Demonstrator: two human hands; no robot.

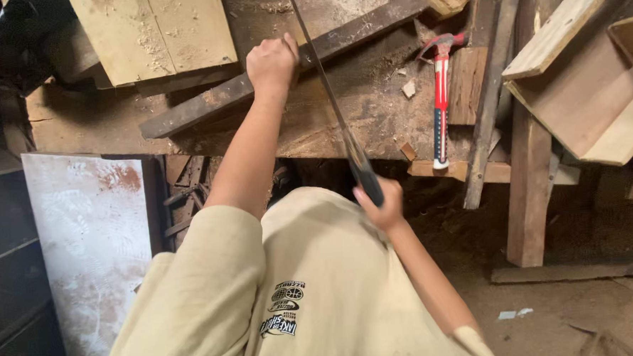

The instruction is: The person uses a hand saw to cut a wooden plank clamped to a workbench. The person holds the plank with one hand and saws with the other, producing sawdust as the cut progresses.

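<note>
Left hand (pixel 271 62) clenched on a long dark wooden strip (pixel 283 65), pressing it flat on the desk (pixel 371 119) — strip running slantwise from near left up to far right. Right hand (pixel 382 205) wrapped tight round the dark handle of a handsaw (pixel 335 106), near edge of the desk, blade slanting far and left across the strip just right of the left fist. Grip firm on both sides. Sawdust strewn over the desk top. Right of the saw, a red-handled claw hammer (pixel 440 101) lying lengthwise, head at the far end — well apart from either hand. Pale boards (pixel 153 32) stacked at far left, more planks (pixel 583 81) leaning at right. White stained panel (pixel 92 245) standing below the desk, near left.
</note>
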